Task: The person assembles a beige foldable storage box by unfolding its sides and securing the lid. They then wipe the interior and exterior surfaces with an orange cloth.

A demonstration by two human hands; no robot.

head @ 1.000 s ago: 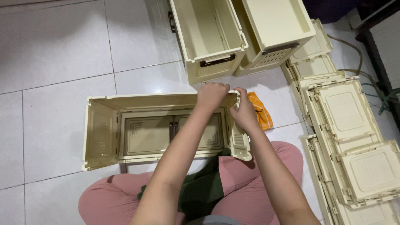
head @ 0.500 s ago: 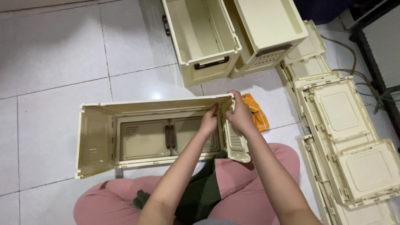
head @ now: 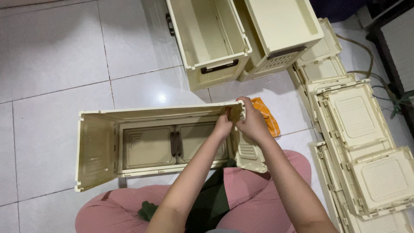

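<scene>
Light was bright, even, from overhead. A glare spot sat on the white floor tile. Shadows were soft and short. Focus stayed sharp throughout; edges bowed slightly outward.

White tiled floor, grey grout lines. On it: half-folded cream crate at centre, two assembled cream crates at 12 to 1 o'clock, row of flat folded crates at 3 to 4, orange cloth just right of centre, cables at 2.
</scene>
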